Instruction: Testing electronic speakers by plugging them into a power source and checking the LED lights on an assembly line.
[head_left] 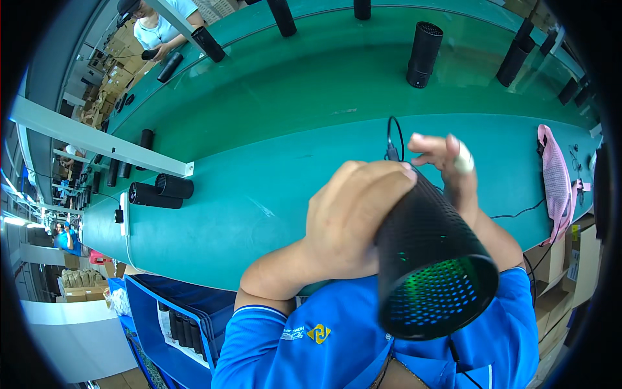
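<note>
My left hand [350, 214] is wrapped round a black perforated cylinder [427, 253], a tube with a mesh wall, raised in front of my chest. Its hollow end tilts toward me, and green light shows inside. A black cable [391, 123] loops up beside the far end, its plug close to my left fingertips; whether it is plugged into the tube is hidden. My right hand [453, 165] is held beside that far end with fingers apart and slightly blurred. A white wrap covers one of its fingertips.
Two black cylinders [159, 192] lie at the left by a white post [103, 137]. More cylinders stand along the far green strip, one being a tall cylinder [424, 55]. A pink mesh bag [557, 181] lies at right. A blue bin [172, 321] stands lower left. Another person [165, 29] works at far left.
</note>
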